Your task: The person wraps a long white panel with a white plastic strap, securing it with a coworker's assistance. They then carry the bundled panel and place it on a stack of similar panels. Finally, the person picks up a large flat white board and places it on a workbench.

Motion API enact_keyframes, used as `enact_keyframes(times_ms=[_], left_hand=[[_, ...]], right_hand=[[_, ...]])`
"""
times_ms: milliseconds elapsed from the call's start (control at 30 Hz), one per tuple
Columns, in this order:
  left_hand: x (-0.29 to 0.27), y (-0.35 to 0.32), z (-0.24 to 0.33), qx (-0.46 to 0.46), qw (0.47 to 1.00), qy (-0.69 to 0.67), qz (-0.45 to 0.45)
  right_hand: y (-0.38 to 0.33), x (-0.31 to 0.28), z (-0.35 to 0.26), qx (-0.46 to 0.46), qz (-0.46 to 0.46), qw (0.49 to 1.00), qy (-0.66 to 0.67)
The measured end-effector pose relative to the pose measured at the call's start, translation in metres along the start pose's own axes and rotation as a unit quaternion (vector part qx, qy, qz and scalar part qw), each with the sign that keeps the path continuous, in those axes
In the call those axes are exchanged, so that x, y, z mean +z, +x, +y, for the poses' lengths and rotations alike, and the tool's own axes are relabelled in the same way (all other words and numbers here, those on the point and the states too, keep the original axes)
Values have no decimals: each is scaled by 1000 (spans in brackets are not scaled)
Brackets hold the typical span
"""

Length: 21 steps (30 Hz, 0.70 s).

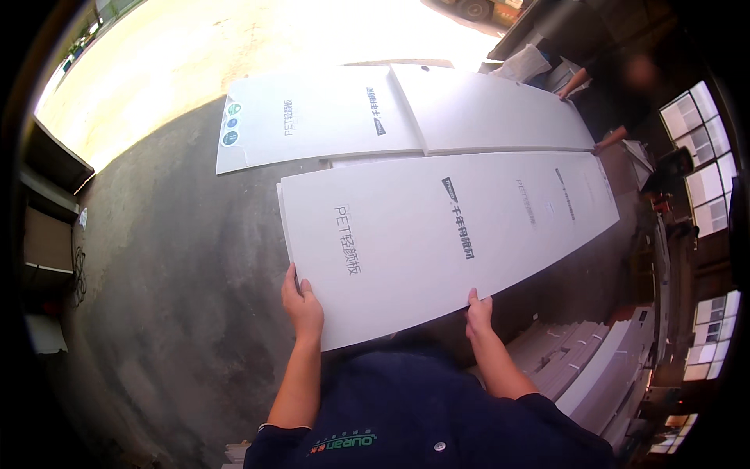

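Observation:
I hold a long white panel [437, 227] flat in front of me by its near short edge. My left hand [302, 306] grips the edge's left corner, thumb on top. My right hand [478, 313] grips the same edge further right. The panel carries dark printed marks and stretches away toward the upper right. At its far end another person [625, 86] stands with hands near the boards there.
More white panels [328, 113] lie on the grey concrete floor [172, 273] just beyond mine. A stack of pale panels [578, 367] sits low on my right. Shelving [47, 234] stands at the left, windows [703, 156] at the right, sunlit ground beyond.

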<state>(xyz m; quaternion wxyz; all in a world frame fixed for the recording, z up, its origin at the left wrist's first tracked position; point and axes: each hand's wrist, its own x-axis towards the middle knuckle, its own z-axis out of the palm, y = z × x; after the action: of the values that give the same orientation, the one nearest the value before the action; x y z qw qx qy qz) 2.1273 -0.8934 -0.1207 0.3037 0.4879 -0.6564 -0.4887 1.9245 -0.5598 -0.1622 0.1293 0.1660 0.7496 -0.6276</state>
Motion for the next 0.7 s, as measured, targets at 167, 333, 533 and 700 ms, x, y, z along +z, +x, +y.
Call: enact_keyframes(times_ms=[167,333,533,700], left_hand=[[2,-1,-11,-35,999,-15,7],[6,0,-21,-2,1000,-31,-2],[4,-1,-11,-8,998,-60,-32],[4,-1,-13,-26,997,-53,-44]], right_hand=[[-12,8,-2,-17,34,999,0],[-18,9,1,-41,45,998,-1],[-26,17,-8,-52,72,995,-44],[-20,16,3,-51,73,995,-47]])
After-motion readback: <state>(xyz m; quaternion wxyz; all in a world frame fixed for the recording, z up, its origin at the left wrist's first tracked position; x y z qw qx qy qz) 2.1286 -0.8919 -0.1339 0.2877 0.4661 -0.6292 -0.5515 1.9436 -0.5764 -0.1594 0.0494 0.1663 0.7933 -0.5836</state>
